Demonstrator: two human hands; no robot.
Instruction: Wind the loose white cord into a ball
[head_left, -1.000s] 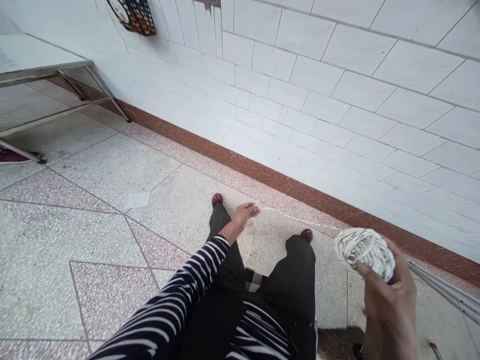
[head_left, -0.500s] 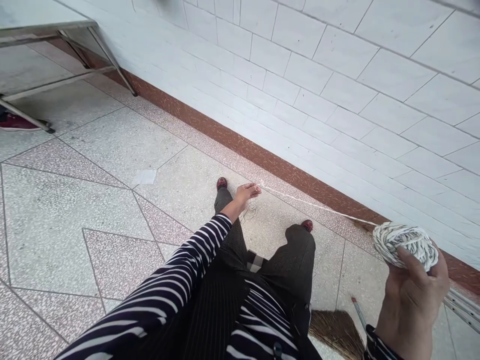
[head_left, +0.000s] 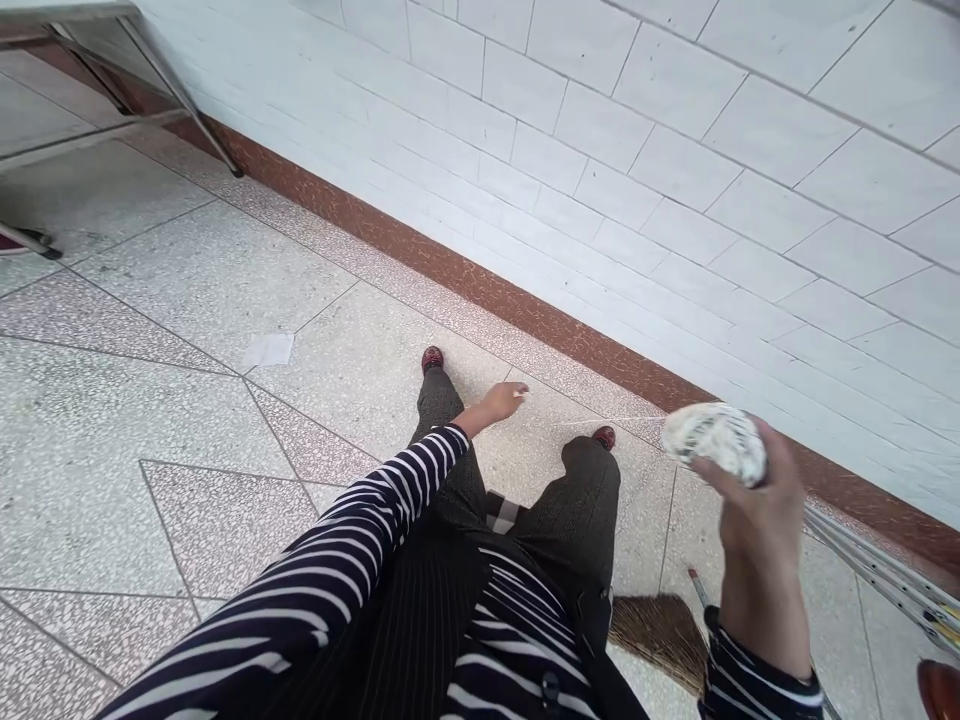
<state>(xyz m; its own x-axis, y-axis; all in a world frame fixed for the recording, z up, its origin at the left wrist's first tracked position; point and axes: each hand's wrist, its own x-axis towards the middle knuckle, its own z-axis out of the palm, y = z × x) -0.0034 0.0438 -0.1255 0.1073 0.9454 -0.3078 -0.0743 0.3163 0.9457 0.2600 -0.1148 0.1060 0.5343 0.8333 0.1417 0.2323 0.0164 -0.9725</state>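
My right hand grips a ball of white rope, thumb in front and fingers wrapped round its far side. The ball is blurred by motion. From its left side a thin strand runs toward my left hand, growing faint against the pale floor. The left hand is closed in a pinch above the floor between my feet, with a small whitish bit of the rope showing at its fingertips.
A broom lies by my right leg. Beyond the right forearm is a metal ladder-like frame. A metal-legged table stands at the upper left. White paper lies on the floor. A tiled wall rises ahead.
My right hand has moved left with the rope ball, closer to the left hand. The strand between the hands is shorter. The view has shifted slightly to the right.
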